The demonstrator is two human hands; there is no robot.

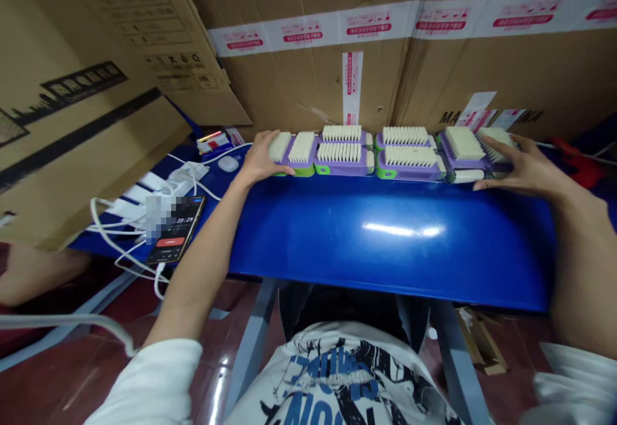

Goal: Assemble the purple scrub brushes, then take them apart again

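Purple-and-green plastic blocks topped with cream comb-like teeth (355,166) sit in a row across the upper middle of the frame, on a glossy blue tabletop (308,238). The left hand (260,157) is cupped on the row's left end, and the right hand (527,166) clasps its right end, fingers spread, thumb in front. The black phone (180,229) at left reads "20:29", and brown corrugated cardboard (299,84) behind has white tape with red print.

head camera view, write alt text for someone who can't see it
A person's left hand and right hand touch opposite ends of a row of purple-and-green blocks with pale bristles, set along the far side of a blue table. Printed cardboard stands behind; a phone and white cables lie at left.
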